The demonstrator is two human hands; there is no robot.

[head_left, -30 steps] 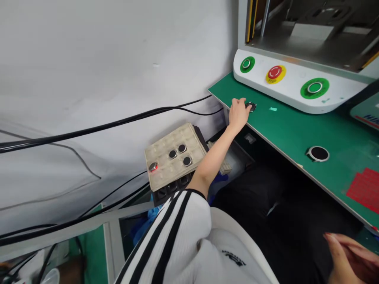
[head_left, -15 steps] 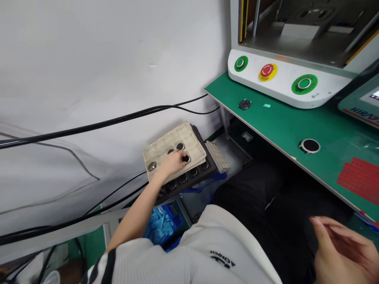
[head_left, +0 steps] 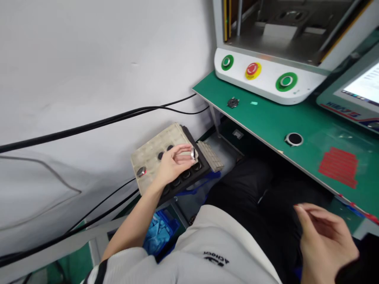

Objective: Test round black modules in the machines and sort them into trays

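Left hand (head_left: 174,162) grips a silvery disc (head_left: 193,153) on edge above the beige tray (head_left: 148,152). Right hand (head_left: 327,240) half-curled, can't tell if empty. Green tabletop (head_left: 263,122), white wall (head_left: 89,59).

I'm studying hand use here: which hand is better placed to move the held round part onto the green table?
Probably the left hand: its fingers hold the round part over the beige tray. The right hand is well away on the other side, with no such part visible in it.

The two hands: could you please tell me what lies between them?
The head view shows mainly black trousers between left hand and right hand, plus part of the black tray near the left.
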